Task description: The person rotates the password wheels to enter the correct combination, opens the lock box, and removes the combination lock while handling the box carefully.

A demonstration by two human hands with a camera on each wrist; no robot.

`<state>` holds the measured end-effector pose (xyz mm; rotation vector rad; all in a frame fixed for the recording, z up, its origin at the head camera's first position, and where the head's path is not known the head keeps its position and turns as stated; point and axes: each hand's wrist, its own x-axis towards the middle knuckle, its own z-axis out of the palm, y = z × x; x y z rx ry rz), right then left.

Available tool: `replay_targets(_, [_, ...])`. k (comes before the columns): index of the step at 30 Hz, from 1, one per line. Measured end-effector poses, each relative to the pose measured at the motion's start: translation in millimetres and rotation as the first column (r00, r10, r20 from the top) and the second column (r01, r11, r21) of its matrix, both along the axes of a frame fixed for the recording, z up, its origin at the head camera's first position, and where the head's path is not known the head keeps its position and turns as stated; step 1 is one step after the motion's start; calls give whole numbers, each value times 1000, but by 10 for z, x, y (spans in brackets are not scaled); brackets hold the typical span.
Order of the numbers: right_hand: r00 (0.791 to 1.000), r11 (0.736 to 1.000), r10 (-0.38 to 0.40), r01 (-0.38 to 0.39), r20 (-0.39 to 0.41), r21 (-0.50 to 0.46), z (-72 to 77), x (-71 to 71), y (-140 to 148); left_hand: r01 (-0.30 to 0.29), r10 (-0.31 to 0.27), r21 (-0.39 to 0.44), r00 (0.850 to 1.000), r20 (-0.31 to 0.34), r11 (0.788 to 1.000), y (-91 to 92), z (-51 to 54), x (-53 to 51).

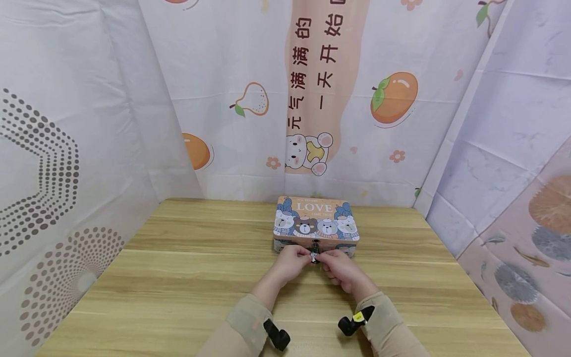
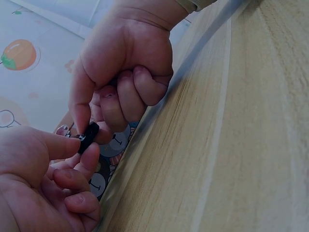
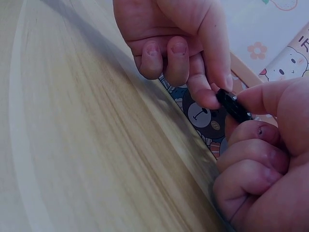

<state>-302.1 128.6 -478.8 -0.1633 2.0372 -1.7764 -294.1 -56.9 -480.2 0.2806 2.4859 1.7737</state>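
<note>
A rectangular tin box [image 1: 300,207] with bears and the word LOVE on its lid lies closed on the table. At its front latch [image 1: 315,242] is a small black padlock [image 1: 314,257], also seen dark between the fingers in the left wrist view. My left hand [image 1: 291,263] pinches one side of the padlock between thumb and forefinger. From the other side my right hand [image 1: 344,270] pinches it too, its remaining fingers curled under. The fingers cover much of the padlock, and whether its shackle is fastened is hidden.
The wooden table [image 1: 200,277] extends to both sides of the box and towards me. Behind the box hangs a printed cloth [image 1: 241,148], with more cloth at left and right. Small black devices [image 1: 277,336] are strapped at both wrists.
</note>
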Motion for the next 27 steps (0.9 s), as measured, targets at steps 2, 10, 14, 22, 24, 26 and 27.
replay_targets(2, [1000, 1000, 4, -4, 3, -4, -7, -2, 3, 7, -7, 6, 1000, -7, 1000, 0, -8, -4])
replay_targets(10, [999, 999, -44, 45, 17, -27, 12, -27, 53, 7, -7, 16, 1000, 0, 1000, -8, -3, -4])
replay_targets(14, [997, 997, -71, 72, 39, -32, 46, -42, 98, 8, -8, 19, 1000, -3, 1000, -10, -1, -5])
replay_targets(22, [993, 994, -107, 108, 39, -15, 86, -53, 150, 3, -2, 21, 1000, -7, 1000, -7, 1, -1])
replay_targets(24, [994, 994, -107, 108, 34, -11, 87, -55, 155, 0, 0, 21, 1000, -4, 1000, -5, 3, -1])
replay_targets(26, [994, 994, -105, 106, 34, -15, 88, -57, 157, 1, -1, 21, 1000, -5, 1000, -4, 6, -2])
replay_targets(27, [994, 994, -105, 105, 34, -16, 89, -56, 157, 2, -2, 20, 1000, -5, 1000, -2, 6, -2])
